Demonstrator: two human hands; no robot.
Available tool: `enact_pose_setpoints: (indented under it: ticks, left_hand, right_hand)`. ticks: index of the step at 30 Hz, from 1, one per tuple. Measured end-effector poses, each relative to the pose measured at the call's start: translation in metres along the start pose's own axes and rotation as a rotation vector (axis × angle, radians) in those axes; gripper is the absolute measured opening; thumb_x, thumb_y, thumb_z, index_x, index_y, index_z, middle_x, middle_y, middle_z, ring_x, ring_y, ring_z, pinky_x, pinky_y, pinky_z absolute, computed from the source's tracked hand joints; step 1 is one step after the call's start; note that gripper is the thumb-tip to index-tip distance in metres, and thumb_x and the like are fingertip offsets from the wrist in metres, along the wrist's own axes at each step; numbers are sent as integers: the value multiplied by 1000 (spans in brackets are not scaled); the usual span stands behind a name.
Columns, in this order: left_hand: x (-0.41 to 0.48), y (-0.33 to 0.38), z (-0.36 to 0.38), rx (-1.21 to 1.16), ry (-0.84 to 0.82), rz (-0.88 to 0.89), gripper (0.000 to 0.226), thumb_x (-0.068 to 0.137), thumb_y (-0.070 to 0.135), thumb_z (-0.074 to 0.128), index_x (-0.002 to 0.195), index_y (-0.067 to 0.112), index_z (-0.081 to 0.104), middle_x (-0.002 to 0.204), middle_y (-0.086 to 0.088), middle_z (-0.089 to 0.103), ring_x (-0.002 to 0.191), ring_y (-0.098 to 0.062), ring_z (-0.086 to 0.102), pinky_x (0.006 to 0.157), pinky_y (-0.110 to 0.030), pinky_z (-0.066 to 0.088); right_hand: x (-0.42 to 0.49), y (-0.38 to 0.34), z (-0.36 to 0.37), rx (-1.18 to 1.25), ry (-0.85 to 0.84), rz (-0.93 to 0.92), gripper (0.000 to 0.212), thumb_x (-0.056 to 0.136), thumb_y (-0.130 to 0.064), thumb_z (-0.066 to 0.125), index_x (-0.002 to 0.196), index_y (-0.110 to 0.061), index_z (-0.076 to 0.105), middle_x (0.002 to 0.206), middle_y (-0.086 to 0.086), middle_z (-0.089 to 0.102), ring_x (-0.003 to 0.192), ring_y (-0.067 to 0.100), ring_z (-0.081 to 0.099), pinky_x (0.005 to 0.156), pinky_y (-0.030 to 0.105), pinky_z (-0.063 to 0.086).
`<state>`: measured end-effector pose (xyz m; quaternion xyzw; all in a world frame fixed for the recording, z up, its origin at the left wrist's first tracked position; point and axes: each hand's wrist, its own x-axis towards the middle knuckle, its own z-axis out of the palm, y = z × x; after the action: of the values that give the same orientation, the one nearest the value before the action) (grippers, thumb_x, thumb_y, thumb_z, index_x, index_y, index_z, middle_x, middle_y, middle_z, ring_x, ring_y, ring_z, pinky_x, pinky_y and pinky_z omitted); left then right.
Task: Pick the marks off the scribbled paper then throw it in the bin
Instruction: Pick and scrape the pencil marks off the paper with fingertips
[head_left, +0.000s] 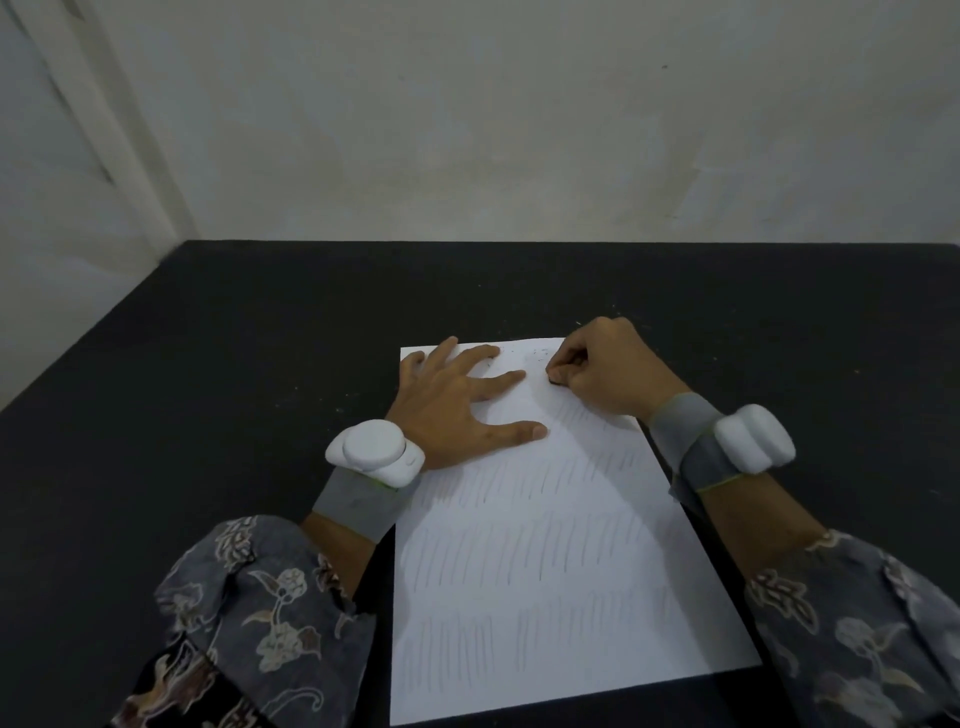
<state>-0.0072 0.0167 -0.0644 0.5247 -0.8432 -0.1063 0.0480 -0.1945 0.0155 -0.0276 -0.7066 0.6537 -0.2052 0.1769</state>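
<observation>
Paper flat on black table. Left hand splayed, fingers straight, pressing top of sheet, likely to stop it sliding. Right hand curled, fingertips pinching small dark thing, probably eraser, at top marks. Pencil rows below remain. Bin unseen.

The black table lies open to the left, right and far side of the paper, up to the wall behind, while the left hand and right hand occupy the sheet's far end.
</observation>
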Motion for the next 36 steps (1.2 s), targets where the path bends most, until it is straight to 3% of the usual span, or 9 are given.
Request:
enact_pose_setpoints:
  ticks: [4,9,12,15,21,27,30,33,36]
  left_hand:
    - [-2,2,-2,-11,-2,-6,88,66,91,26,143,50,32,159,14,15,148,-22,1,118,-51,-2]
    - [-2,0,0,-23,25,3,87,63,86,24,141,51,34,158,15,17,148,-20,2,117,-49,-2]
    - [-1,1,-1,-23,10,1,88,63,86,24,142,50,33,158,15,15,148,-21,1,118,-50,-3]
    - [-3,1,-2,-34,16,-3,87,64,85,25,142,50,33,158,15,16,148,-20,0,117,-49,-4]
    - [-1,1,1,-30,18,7,88,62,88,24,142,51,33,158,15,16,148,-20,1,116,-49,-4]
    - [-3,1,-1,-34,12,-3,87,64,86,24,142,50,33,158,15,15,148,-20,0,117,-49,-4]
    - [-2,2,-2,-40,14,-1,87,63,86,25,142,50,34,158,15,15,148,-20,0,117,-49,-3]
    - [-3,1,-1,-46,16,2,86,63,86,26,141,50,35,158,16,16,148,-20,1,117,-49,-3]
    - [-3,1,-1,-37,23,2,86,63,86,25,141,51,35,158,16,16,148,-21,1,118,-49,-2]
  right_hand:
    - [4,3,8,-10,187,44,17,89,-9,63,102,-4,71,101,9,68,86,19,63,79,21,49]
    - [-6,2,-7,64,-165,-14,19,86,-13,67,104,-10,72,95,-1,69,80,7,61,78,17,48]
    - [1,9,-5,90,14,33,16,87,-11,66,101,-8,72,92,0,67,75,5,58,77,17,44]
    - [6,14,-2,87,219,70,12,88,-5,62,93,-2,73,92,9,70,83,15,62,78,19,44]
    - [0,9,-7,108,-61,25,16,86,-14,68,100,-10,72,88,-4,66,77,4,58,73,15,44]
    - [10,16,1,88,235,58,12,87,-2,61,90,-1,73,88,6,68,78,11,60,73,17,46]
    - [8,11,-1,54,113,50,10,87,-6,64,92,-6,73,86,1,67,75,8,60,63,9,43]
    - [1,7,-9,110,-157,49,16,85,-14,68,100,-13,72,87,-5,66,80,7,59,76,17,47]
    - [4,11,-10,124,-43,57,15,85,-14,69,99,-11,73,91,-1,69,79,6,59,78,19,46]
